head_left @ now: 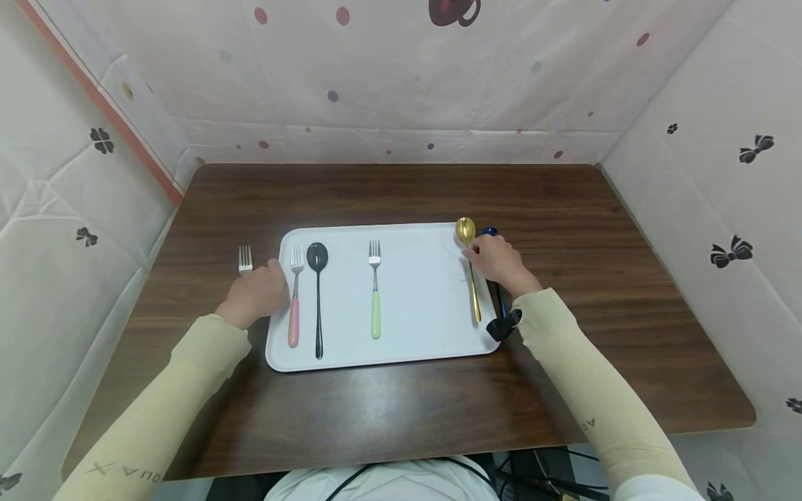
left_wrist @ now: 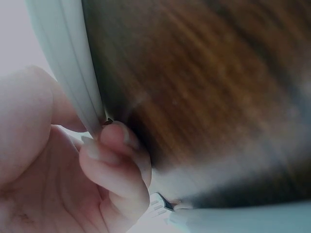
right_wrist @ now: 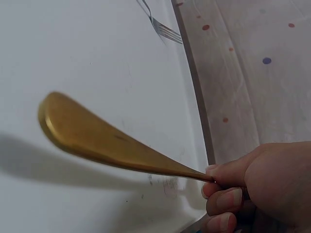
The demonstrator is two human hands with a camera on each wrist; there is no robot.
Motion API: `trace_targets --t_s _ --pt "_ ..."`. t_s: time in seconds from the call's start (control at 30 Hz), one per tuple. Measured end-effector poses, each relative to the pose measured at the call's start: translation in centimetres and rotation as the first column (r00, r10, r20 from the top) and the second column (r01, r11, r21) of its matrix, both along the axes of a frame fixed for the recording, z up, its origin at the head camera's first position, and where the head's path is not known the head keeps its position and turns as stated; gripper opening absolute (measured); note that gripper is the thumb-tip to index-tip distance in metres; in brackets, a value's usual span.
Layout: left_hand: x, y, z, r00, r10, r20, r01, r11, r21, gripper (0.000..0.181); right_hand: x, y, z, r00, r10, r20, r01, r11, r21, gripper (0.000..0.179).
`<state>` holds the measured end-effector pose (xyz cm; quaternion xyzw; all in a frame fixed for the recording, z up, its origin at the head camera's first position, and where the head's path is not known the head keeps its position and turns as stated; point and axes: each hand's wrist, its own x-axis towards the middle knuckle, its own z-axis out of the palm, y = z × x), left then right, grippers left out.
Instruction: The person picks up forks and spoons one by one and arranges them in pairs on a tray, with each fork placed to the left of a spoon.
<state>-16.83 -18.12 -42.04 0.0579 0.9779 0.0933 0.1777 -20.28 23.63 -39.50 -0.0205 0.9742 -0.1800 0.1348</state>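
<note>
A gold spoon [head_left: 474,296] slants over the right end of the white tray [head_left: 426,306]; my right hand [head_left: 501,263] pinches its thin neck between thumb and fingers. Its broad handle [right_wrist: 97,131] rises above the tray in the right wrist view. My left hand [head_left: 255,293] grips the tray's left rim [left_wrist: 80,63] between thumb and curled fingers. Beside that hand lie a fork [head_left: 245,259], its handle hidden, and, on the tray, a pink-handled fork [head_left: 294,306]. Farther right on the tray are a black spoon [head_left: 318,292] and a green-handled fork [head_left: 375,306].
A dark blue and black utensil [head_left: 501,300] lies at the tray's right edge, partly covered by my right hand. The brown wooden table [head_left: 376,410] extends around the tray. Patterned white curtains [head_left: 388,83] stand behind it and at both sides.
</note>
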Motion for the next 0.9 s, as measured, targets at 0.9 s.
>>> trace_targets --t_s 0.9 --pt "-0.1 0.0 -0.2 1.000 0.001 -0.002 -0.001 1.000 0.002 0.050 0.0 -2.0 -0.6 1.000 0.005 0.025 -0.004 1.000 -0.024 0.028"
